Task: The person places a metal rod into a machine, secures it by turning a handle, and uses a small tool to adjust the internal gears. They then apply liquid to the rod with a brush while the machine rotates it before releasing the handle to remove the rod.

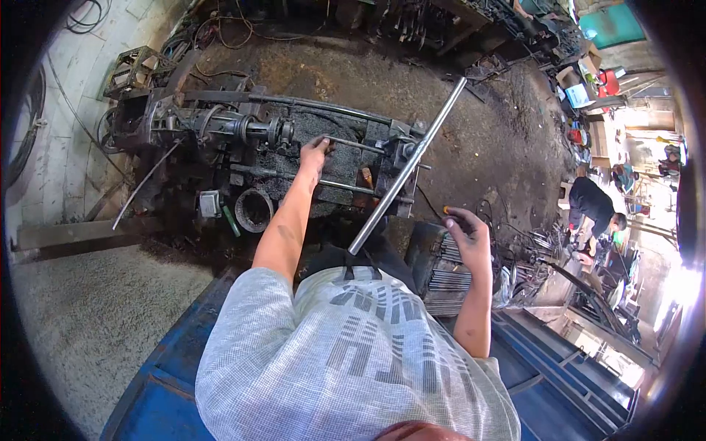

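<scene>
My left hand (314, 156) reaches over the machine (239, 126), its fingers closed at the near end of a thin metal rod (354, 145). That rod runs right to a block (401, 151) on the machine's rails. My right hand (471, 239) is raised beside a stack of metal bars (450, 273), with thumb and fingers pinched on a small orange-yellow piece (446, 210). Between my hands, a long shiny bar (409, 166) lies slantwise across the block. Dark shavings (323, 126) fill the bed under the rails.
A metal ring (254, 210) and a green tube (231, 220) lie left of my body. A crate (131, 72) stands at upper left. Another person (590, 203) bends over among scrap metal at right. Blue metal framing (180, 367) is behind me.
</scene>
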